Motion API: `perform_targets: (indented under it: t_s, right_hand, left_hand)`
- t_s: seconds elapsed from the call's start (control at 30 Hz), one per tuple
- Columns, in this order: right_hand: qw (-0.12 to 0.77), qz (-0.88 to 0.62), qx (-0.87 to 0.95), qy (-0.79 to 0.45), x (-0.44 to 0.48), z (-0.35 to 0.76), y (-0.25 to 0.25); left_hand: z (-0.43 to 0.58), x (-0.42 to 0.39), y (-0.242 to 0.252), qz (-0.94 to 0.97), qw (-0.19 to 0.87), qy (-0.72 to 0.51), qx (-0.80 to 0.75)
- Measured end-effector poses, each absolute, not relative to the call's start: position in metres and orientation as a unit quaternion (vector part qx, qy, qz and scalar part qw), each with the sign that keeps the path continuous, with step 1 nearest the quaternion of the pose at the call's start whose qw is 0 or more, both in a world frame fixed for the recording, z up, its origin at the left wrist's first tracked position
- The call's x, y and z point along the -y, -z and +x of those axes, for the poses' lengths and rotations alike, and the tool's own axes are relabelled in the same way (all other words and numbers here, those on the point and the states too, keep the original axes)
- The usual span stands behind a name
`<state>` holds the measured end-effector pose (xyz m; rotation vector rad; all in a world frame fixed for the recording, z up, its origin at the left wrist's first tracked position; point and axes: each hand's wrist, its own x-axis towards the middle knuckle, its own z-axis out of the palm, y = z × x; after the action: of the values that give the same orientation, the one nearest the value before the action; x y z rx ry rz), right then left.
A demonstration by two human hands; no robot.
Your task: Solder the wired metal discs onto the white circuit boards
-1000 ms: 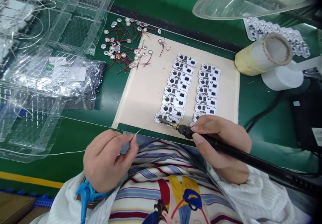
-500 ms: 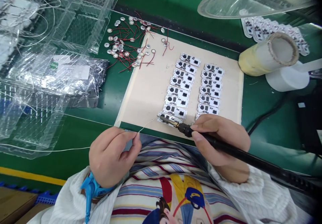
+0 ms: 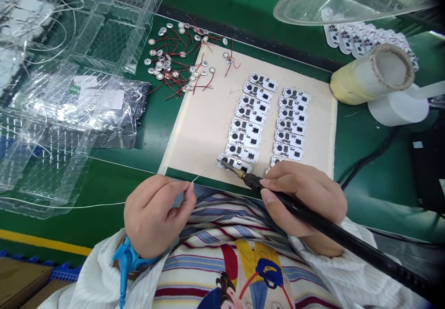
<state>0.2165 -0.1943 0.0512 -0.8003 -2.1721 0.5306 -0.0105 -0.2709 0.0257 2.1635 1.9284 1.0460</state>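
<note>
My left hand point(image 3: 158, 216) pinches a thin solder wire point(image 3: 205, 170), whose free end reaches the left edge of the nearest white circuit board point(image 3: 239, 164). In my right hand point(image 3: 306, 198) is a black soldering iron point(image 3: 313, 216), held like a pen, its tip over that same board's left end. The board is lowest in the left of two columns on a beige sheet point(image 3: 194, 133). The right column's boards point(image 3: 290, 140) lie beside it, the lowest ones partly hidden by my right fingers.
Small metal discs with red wires point(image 3: 167, 63) lie at the sheet's upper left. Clear plastic trays point(image 3: 114, 35) and a silvery bag point(image 3: 104, 114) fill the left. A yellowish cylinder point(image 3: 351, 82) and white tub point(image 3: 398, 107) stand right, under a clear shield point(image 3: 333, 3).
My right hand and the iron's handle have shifted slightly, while the tip stays on the same board. At the upper right, the row of white pieces has moved a little left.
</note>
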Motion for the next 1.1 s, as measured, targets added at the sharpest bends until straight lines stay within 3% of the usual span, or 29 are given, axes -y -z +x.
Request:
perform_targets:
  t_s: [0.27,0.5,1.1]
  right_hand:
    - [0.358,-0.291,0.876,-0.143,0.1976,0.2171,-0.0509]
    - [0.369,-0.334,0.841,-0.213,0.1979,0.2187,-0.0534]
    - [0.375,-0.335,0.84,-0.204,0.1982,0.219,-0.0493]
  left_hand:
    - [-0.0119,0.2684,-0.0234,0.713,0.016,-0.341,-0.612]
    - [-0.0126,0.2694,-0.0224,0.71,0.019,-0.351,-0.61]
    - [-0.0102,0.2632,-0.0226,0.712,0.02,-0.347,-0.61]
